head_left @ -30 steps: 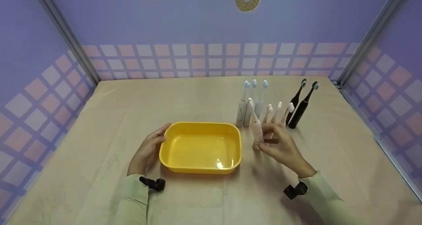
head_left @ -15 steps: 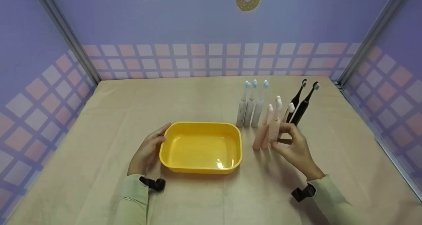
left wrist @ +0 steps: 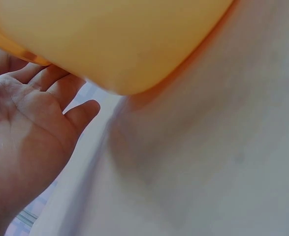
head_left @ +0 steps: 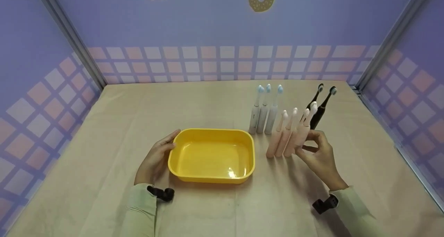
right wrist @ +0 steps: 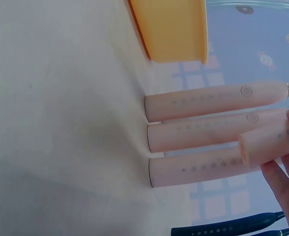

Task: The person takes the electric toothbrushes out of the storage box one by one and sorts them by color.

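Observation:
A pink electric toothbrush (head_left: 302,134) with a pale head is pinched between thumb and fingers of my right hand (head_left: 321,159). It leans slightly at the right end of a row of three standing pink toothbrushes (head_left: 274,143). In the right wrist view, the base of the held toothbrush (right wrist: 267,145) is off the table and overlaps the nearest of the three. My left hand (head_left: 156,157) holds the left end of an empty yellow tub (head_left: 208,160), thumb at its rim. From the left wrist, the fingers (left wrist: 65,91) lie against the outer wall of the tub (left wrist: 119,44).
Behind the pink row stand three white electric toothbrushes (head_left: 262,119) with bluish heads. Two black electric toothbrushes (head_left: 319,113) stand to the right, partly hidden by the held one and my right hand. A beige cloth (head_left: 166,105) covers the table; patterned walls enclose it on three sides.
My right hand has carried the pink toothbrush rightward, from the left front of the pink row, past it, to the row's right end. The left hand and tub have stayed put.

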### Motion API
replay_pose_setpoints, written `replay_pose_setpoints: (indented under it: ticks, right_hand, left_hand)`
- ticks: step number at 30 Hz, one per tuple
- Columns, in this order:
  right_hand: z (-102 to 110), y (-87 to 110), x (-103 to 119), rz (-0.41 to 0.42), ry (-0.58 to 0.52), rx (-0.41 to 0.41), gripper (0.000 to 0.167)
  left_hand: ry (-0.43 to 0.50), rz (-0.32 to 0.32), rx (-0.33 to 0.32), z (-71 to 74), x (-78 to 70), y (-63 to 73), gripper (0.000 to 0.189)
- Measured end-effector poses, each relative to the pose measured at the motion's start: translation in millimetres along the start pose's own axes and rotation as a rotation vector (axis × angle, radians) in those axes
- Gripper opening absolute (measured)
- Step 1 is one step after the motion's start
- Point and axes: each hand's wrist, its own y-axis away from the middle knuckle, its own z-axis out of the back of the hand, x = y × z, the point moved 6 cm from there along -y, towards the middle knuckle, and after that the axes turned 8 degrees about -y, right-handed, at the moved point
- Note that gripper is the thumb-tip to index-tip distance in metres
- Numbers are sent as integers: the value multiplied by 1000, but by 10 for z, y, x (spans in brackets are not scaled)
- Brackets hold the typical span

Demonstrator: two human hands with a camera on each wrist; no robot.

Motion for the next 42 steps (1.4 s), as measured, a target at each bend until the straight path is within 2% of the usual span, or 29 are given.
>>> replay_pose_setpoints:
  ticks: [5,12,15,23,27,34,42]
  right_hand:
    - [22,-6,100,4,12,0,39]
    - [75,28,4,-43,24,-6,40]
    - [100,44,-74,-86,20,-22,40]
    - [121,85,-252,-262,13,-45,43]
    - [118,78,-251,-293,42,-19,42]
    - [108,89,-227,-343,75,41,41]
    - [133,115,-306,-407,89,62,41]
  left_hand:
    - [-2,-15,12,0,-17,0,59]
    - [-6,-22,17,3,-12,-4,59]
    - [0,-22,20,6,-5,-8,59]
    - [-14,-21,17,15,-5,-8,58]
    - [-5,-11,8,14,-10,-2,58]
    - [-49,-2,-14,13,-21,3,59]
    - [-24,-5,1,11,-14,14,58]
